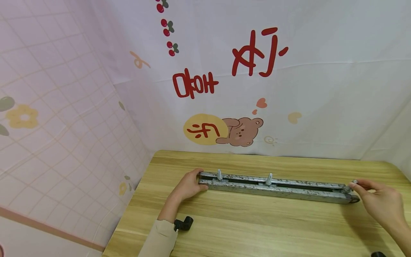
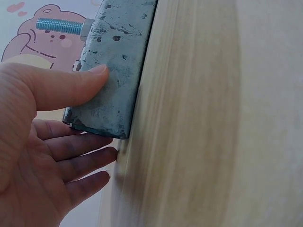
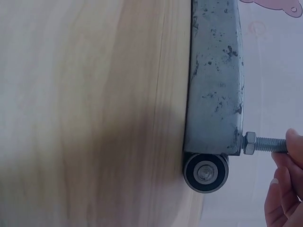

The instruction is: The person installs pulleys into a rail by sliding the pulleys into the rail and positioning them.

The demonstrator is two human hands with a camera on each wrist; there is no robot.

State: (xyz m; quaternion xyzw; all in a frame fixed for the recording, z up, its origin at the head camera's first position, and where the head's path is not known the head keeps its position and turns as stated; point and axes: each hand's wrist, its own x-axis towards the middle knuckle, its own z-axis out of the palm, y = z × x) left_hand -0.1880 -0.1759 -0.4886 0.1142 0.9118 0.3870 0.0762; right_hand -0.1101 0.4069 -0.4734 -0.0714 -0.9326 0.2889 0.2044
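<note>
A slotted steel channel rail (image 1: 289,194), mottled with dark spots, lies lengthwise on the table with its slot upward. My left hand (image 1: 188,185) grips its left end, the thumb (image 2: 75,87) flat on the near face and the index finger behind; the other fingers extend below the end. At the right end, my right hand (image 1: 382,200) pinches the threaded shank of a bolt (image 3: 269,144) that stands out of the slot, a hex nut (image 3: 250,143) at its base. Just under it, a bearing wheel (image 3: 205,173) protrudes from the rail's end.
Two more upright bolts stand in the slot, a left one (image 1: 219,175) and a middle one (image 1: 269,179). The wood-grain table (image 1: 257,228) meets a printed cloth backdrop (image 1: 321,107) behind the rail. A black wrist mount (image 1: 184,223) sits by the left sleeve.
</note>
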